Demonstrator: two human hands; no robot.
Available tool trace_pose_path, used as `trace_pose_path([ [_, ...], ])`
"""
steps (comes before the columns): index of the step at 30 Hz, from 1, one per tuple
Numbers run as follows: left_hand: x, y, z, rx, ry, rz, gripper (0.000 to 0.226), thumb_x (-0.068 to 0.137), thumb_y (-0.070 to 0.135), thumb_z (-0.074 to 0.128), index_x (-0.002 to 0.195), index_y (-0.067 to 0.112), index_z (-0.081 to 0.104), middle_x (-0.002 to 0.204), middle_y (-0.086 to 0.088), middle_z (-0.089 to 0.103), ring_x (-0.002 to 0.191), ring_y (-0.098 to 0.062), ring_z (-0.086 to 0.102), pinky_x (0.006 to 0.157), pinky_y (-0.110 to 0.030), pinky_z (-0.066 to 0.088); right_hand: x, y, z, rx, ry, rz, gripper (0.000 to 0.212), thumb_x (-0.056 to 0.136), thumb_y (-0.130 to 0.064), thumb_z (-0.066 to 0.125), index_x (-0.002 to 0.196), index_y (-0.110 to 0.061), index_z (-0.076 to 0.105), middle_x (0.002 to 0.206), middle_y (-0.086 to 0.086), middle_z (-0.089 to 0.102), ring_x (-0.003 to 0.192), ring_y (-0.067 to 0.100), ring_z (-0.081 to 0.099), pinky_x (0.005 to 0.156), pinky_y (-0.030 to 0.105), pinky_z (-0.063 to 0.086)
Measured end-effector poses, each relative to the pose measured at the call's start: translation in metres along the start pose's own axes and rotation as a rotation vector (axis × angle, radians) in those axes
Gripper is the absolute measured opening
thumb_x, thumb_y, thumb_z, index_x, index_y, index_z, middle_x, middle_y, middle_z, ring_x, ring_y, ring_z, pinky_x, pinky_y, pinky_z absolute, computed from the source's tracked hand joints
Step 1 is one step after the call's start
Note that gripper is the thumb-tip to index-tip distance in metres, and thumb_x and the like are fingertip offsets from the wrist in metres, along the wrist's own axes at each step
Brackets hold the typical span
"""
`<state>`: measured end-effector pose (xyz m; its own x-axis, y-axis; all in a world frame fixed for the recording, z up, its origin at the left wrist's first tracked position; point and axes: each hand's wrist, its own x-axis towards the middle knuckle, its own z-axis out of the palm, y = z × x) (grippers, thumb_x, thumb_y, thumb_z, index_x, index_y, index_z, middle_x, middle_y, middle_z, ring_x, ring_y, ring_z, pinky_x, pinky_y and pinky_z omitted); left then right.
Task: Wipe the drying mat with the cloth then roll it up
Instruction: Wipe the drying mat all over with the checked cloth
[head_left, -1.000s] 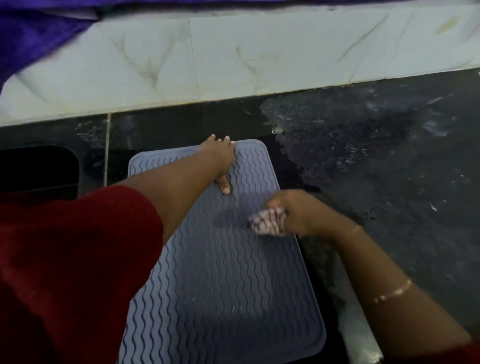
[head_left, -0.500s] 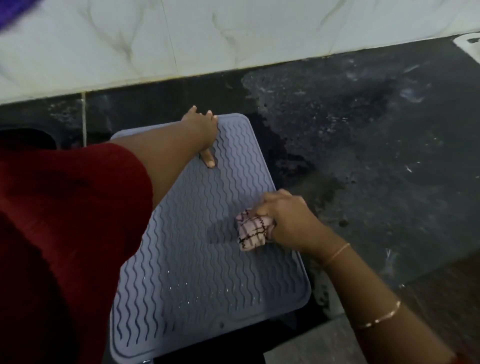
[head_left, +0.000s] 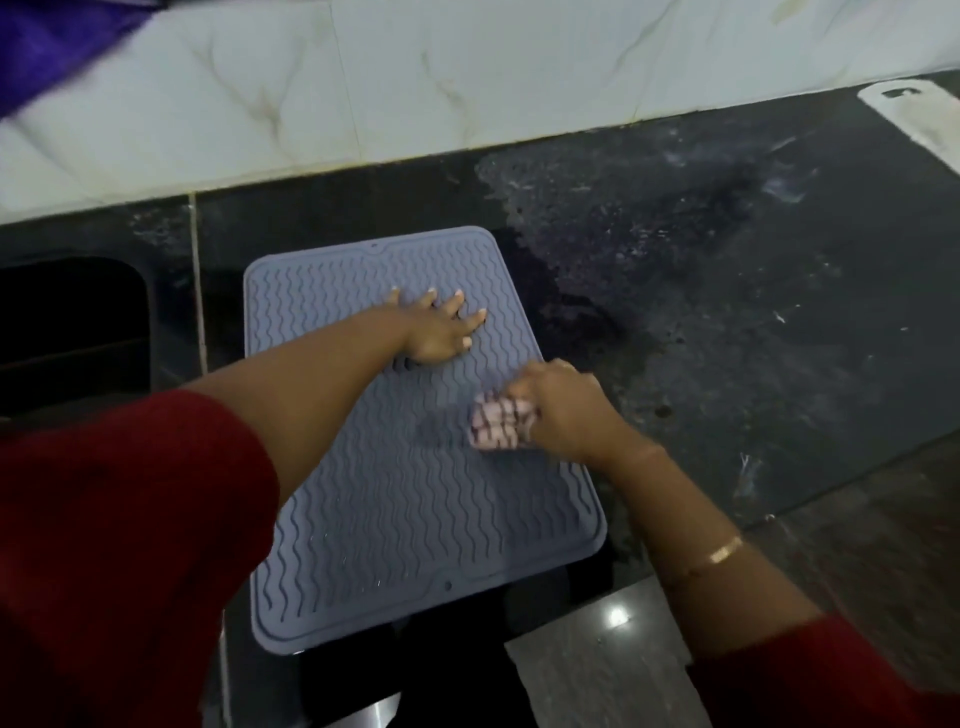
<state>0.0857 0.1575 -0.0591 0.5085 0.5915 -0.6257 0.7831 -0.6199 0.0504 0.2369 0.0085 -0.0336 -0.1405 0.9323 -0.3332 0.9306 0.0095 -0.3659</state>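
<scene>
A grey-blue drying mat (head_left: 395, 519) with wavy ridges lies flat on the dark stone counter, its near edge hanging slightly over the counter's front. My left hand (head_left: 439, 332) presses flat on the mat's far half, fingers spread. My right hand (head_left: 563, 410) is closed on a bunched pink checked cloth (head_left: 496, 423), which touches the mat near its right edge, about halfway along. The cloth looks blurred by motion.
A dark sink opening (head_left: 72, 322) sits left of the mat. The counter (head_left: 727, 312) right of the mat shows wet smears. A white board (head_left: 914, 114) lies at the far right corner. Marble wall tiles (head_left: 467, 78) run behind, with purple fabric (head_left: 47, 47) at top left.
My left hand has slid back from the mat's far edge and spread its fingers. My right hand has carried the cloth along the mat's right side. The view shifted.
</scene>
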Motion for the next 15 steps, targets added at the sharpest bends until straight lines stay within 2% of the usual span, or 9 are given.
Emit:
trace_pose_path([
  [2,0.001,-0.001,0.005,-0.018,0.023,-0.003,0.061,0.095,0.06,0.016,0.146,0.041,-0.011,0.156,0.002,-0.021,0.144,-0.029,-0.016,0.108,-0.061,-0.013,-0.034,0.002,0.01,0.011,-0.038,0.001,0.04,0.077,-0.011,0.058,0.113,-0.026,0.062,0.115,0.003,0.055,0.114,0.026,0.044,0.095,0.044,0.038],
  [4,-0.001,0.002,0.009,0.01,0.055,-0.016,0.068,0.091,0.066,0.018,0.145,0.04,-0.013,0.156,0.002,-0.021,0.144,-0.029,-0.015,0.107,-0.061,-0.014,-0.055,0.003,0.019,0.004,-0.07,-0.01,0.039,0.077,-0.011,0.058,0.112,-0.028,0.064,0.113,0.001,0.057,0.112,0.024,0.046,0.095,0.043,0.041],
  [7,-0.011,0.015,0.011,0.135,0.167,-0.075,0.069,0.092,0.064,0.021,0.147,0.036,-0.01,0.158,-0.002,-0.014,0.145,-0.032,-0.008,0.109,-0.061,-0.01,-0.059,0.004,0.011,0.142,-0.181,0.015,0.03,0.074,-0.004,0.059,0.099,-0.018,0.069,0.104,0.005,0.064,0.102,0.023,0.056,0.089,0.041,0.049],
  [9,-0.021,0.027,0.013,0.174,0.284,-0.114,0.068,0.093,0.061,0.025,0.15,0.033,0.001,0.159,-0.003,-0.007,0.145,-0.032,-0.001,0.111,-0.061,-0.007,-0.049,0.004,0.002,0.303,-0.092,0.039,0.019,0.074,0.002,0.06,0.088,-0.006,0.069,0.092,0.013,0.069,0.088,0.025,0.063,0.076,0.037,0.055],
  [10,-0.025,0.034,0.016,0.129,0.342,-0.139,0.067,0.093,0.059,0.03,0.15,0.032,0.008,0.159,-0.004,-0.005,0.145,-0.032,0.001,0.111,-0.061,-0.006,-0.042,0.004,0.0,0.353,0.02,0.054,0.015,0.076,0.003,0.059,0.086,-0.001,0.068,0.09,0.016,0.069,0.085,0.028,0.064,0.074,0.037,0.055],
  [12,-0.033,0.046,0.026,-0.116,0.402,-0.218,0.068,0.089,0.06,0.042,0.148,0.035,0.018,0.159,-0.004,-0.003,0.145,-0.032,0.0,0.109,-0.063,-0.009,-0.025,-0.001,0.003,0.372,0.195,0.095,0.015,0.079,0.002,0.056,0.091,0.001,0.066,0.096,0.019,0.067,0.091,0.032,0.062,0.08,0.044,0.053],
  [13,-0.035,0.05,0.033,-0.245,0.391,-0.264,0.07,0.087,0.06,0.047,0.147,0.037,0.019,0.159,-0.004,-0.004,0.145,-0.033,-0.004,0.107,-0.064,-0.01,-0.018,-0.004,0.006,0.33,0.195,0.122,0.017,0.08,-0.001,0.055,0.094,-0.002,0.065,0.1,0.016,0.066,0.096,0.033,0.06,0.085,0.047,0.052],
  [15,-0.04,0.057,0.051,-0.353,0.344,-0.339,0.076,0.084,0.064,0.048,0.147,0.041,0.012,0.159,-0.003,-0.01,0.144,-0.033,-0.012,0.105,-0.067,-0.012,-0.014,-0.011,0.015,0.172,0.103,0.137,0.016,0.079,-0.006,0.055,0.091,-0.012,0.063,0.097,0.008,0.06,0.103,0.033,0.056,0.091,0.05,0.047],
])
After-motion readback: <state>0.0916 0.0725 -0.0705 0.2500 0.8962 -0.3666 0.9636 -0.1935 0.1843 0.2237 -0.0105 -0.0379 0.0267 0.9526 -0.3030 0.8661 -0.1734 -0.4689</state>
